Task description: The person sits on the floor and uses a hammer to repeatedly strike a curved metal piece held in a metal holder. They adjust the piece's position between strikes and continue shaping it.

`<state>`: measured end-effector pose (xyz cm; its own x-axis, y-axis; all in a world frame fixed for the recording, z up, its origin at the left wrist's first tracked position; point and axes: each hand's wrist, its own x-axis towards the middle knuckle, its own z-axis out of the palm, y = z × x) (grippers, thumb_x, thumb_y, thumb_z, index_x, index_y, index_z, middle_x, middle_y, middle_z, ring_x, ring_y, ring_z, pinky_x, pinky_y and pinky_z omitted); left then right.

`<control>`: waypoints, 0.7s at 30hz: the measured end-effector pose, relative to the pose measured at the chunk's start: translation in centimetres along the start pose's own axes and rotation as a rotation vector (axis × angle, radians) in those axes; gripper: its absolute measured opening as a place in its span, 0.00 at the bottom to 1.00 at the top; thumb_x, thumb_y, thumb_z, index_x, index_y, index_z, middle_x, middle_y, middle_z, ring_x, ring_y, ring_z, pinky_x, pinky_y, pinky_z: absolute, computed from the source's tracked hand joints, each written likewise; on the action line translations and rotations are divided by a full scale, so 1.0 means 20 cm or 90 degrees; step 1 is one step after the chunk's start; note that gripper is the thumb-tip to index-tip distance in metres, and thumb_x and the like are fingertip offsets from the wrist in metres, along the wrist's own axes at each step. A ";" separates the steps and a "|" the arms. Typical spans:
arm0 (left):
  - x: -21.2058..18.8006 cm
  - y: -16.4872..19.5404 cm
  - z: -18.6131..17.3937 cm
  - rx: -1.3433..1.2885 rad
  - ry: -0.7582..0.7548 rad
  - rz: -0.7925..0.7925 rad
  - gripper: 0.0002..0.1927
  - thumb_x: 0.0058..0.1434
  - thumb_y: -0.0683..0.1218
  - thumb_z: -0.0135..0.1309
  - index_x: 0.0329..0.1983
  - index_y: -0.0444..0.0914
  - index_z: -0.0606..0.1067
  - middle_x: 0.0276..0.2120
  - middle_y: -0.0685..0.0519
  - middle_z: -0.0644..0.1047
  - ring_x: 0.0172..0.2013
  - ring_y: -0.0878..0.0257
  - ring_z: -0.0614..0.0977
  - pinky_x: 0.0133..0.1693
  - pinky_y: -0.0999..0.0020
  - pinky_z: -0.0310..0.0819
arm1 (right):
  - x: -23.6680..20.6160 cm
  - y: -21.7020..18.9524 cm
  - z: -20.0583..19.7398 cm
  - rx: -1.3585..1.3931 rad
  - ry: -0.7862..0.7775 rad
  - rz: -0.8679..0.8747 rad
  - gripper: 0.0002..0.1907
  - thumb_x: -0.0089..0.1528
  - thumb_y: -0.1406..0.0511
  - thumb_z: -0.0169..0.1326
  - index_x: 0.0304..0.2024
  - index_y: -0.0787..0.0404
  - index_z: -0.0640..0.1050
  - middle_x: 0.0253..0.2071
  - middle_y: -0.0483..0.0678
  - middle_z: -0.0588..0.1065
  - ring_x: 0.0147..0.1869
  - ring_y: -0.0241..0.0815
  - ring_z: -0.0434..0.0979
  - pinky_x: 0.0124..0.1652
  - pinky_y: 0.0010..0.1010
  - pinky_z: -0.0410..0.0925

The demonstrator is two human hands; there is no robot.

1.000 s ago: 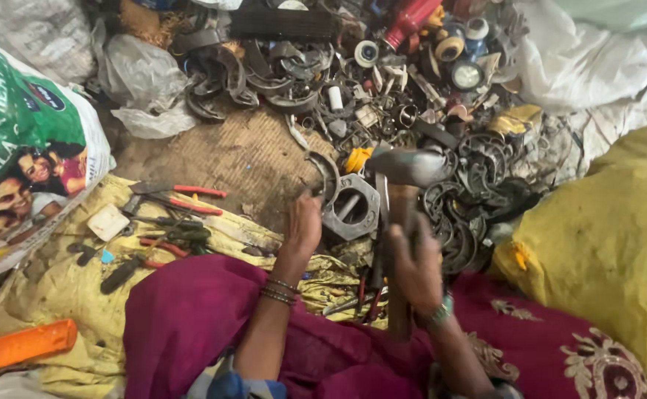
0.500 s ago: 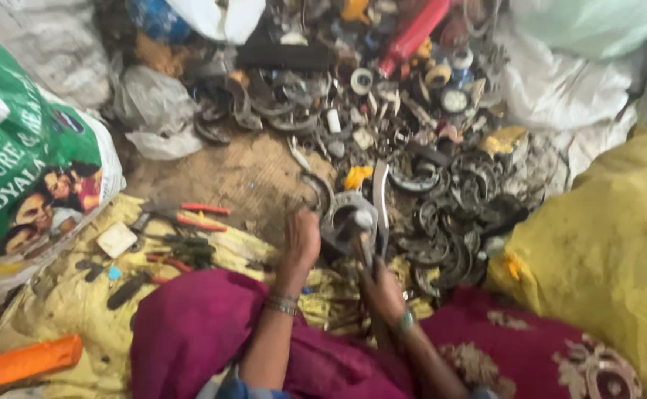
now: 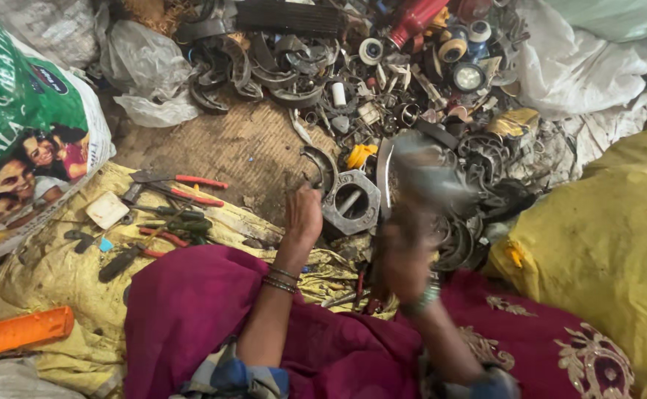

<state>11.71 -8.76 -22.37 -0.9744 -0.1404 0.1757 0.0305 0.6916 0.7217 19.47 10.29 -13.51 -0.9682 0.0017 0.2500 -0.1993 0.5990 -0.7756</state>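
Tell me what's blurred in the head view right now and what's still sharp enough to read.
Head view: the right hand and the grey tool head above it are smeared by motion blur, so its grip can't be read; the left hand, beside the hexagonal metal part, is sharp, as are the red-handled pliers; lighting is soft and even, no glare.

Dull grey metal housing (image 3: pixel 351 202), rough woven mat (image 3: pixel 220 148).

One printed sack at far left.
I see a green and white sack (image 3: pixel 20 125), bulging, bearing pictured people.
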 end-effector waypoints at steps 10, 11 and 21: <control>-0.04 0.02 -0.03 -0.025 -0.007 0.044 0.12 0.63 0.40 0.45 0.38 0.33 0.81 0.39 0.33 0.78 0.41 0.37 0.80 0.41 0.45 0.73 | -0.07 0.15 -0.18 0.082 -0.058 0.187 0.19 0.70 0.60 0.45 0.60 0.63 0.69 0.28 0.53 0.75 0.22 0.39 0.72 0.17 0.31 0.68; -0.04 0.01 -0.02 -0.011 -0.014 0.029 0.12 0.63 0.40 0.45 0.38 0.32 0.80 0.39 0.33 0.78 0.41 0.38 0.81 0.41 0.46 0.74 | -0.05 0.06 -0.26 0.140 -0.015 0.108 0.18 0.70 0.60 0.44 0.59 0.62 0.69 0.27 0.53 0.75 0.21 0.39 0.71 0.16 0.30 0.67; -0.02 -0.06 0.06 0.116 -0.080 0.019 0.13 0.65 0.39 0.44 0.38 0.33 0.81 0.39 0.35 0.78 0.38 0.43 0.82 0.39 0.49 0.76 | 0.01 0.02 0.01 -0.051 -0.017 0.057 0.26 0.72 0.57 0.45 0.69 0.60 0.62 0.32 0.58 0.76 0.29 0.50 0.77 0.28 0.41 0.70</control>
<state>11.74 -8.59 -24.08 -0.9941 -0.0367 0.1019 0.0298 0.8118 0.5831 19.12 10.35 -13.96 -0.9855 0.0370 0.1657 -0.1005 0.6593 -0.7451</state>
